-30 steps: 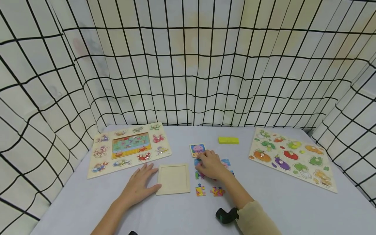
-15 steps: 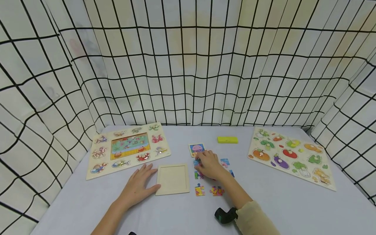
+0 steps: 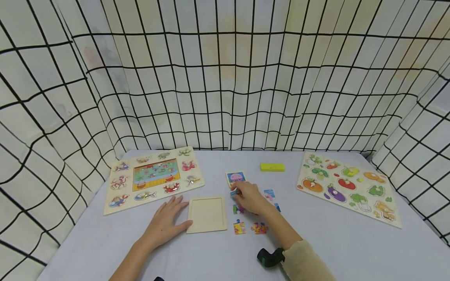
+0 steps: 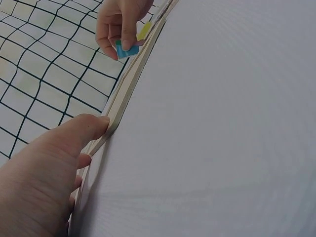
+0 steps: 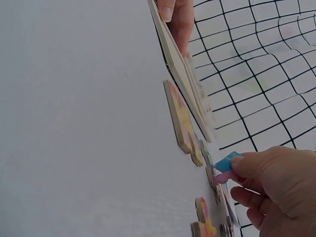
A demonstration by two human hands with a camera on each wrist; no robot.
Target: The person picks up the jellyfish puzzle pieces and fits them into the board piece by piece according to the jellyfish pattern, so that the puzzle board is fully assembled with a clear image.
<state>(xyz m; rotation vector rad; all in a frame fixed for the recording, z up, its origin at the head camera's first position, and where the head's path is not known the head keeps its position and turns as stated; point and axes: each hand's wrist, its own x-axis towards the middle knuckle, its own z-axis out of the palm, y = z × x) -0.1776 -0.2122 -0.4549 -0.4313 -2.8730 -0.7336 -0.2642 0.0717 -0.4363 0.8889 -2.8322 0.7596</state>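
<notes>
My right hand point(image 3: 250, 198) pinches a blue and pink jigsaw piece point(image 5: 227, 162) between thumb and fingers. In the left wrist view that same piece is tilted, with its blue part facing down. More jigsaw pieces lie under and around the hand, including a yellow one point(image 3: 239, 227) and a pink and yellow one point(image 3: 259, 228) nearer me. Some of them are partly covered by the hand. My left hand point(image 3: 166, 220) rests with fingers spread at the left side of a square wooden puzzle tray point(image 3: 206, 214), its thumb touching the edge.
A small octopus picture card point(image 3: 235, 177) lies behind the pieces, and a yellow block point(image 3: 272, 167) farther back. A sea-animal puzzle board point(image 3: 123, 171) is at left, a vegetable puzzle board point(image 3: 351, 207) at right. Black-gridded white cloth walls point(image 3: 228, 101) enclose the table.
My right fingers have closed on the blue jigsaw piece and tilted it up, with the knuckles shifting slightly toward me. My left hand and the tray have stayed in place.
</notes>
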